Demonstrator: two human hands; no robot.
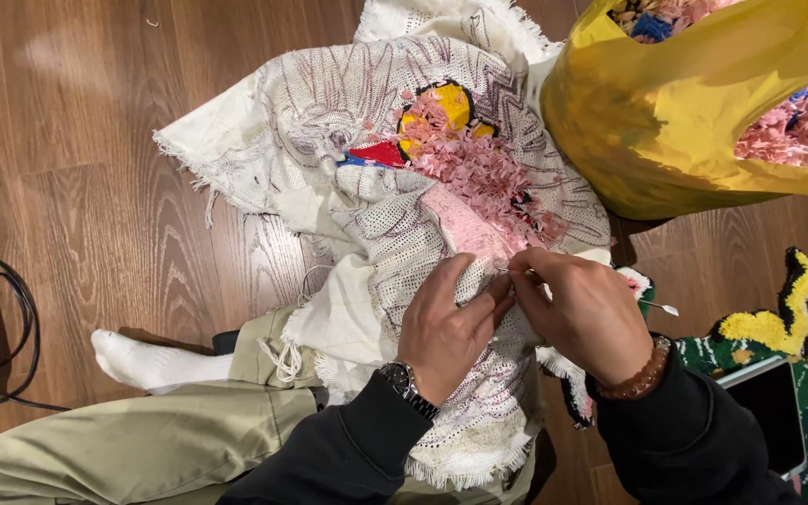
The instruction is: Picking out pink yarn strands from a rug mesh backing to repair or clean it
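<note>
A white backing cloth (329, 103) with a stitched pattern and a tufted patch of pink, yellow and red yarn (479, 164) lies over my lap and the wooden floor. My left hand (446, 323), with a wristwatch, pinches the cloth near the pink area. My right hand (584, 310), with a beaded bracelet, pinches a thin needle or thread (507, 272) right beside the left thumb. Both hands meet at the cloth's edge of the pink patch.
A yellow plastic bag (666, 122) full of pink and blue yarn scraps stands at the upper right. A green and yellow tufted rug (797, 327) with a dark tablet (778, 407) on it lies at the right. Black cables (2, 327) curl at the left. My socked foot (142, 363) rests on the floor.
</note>
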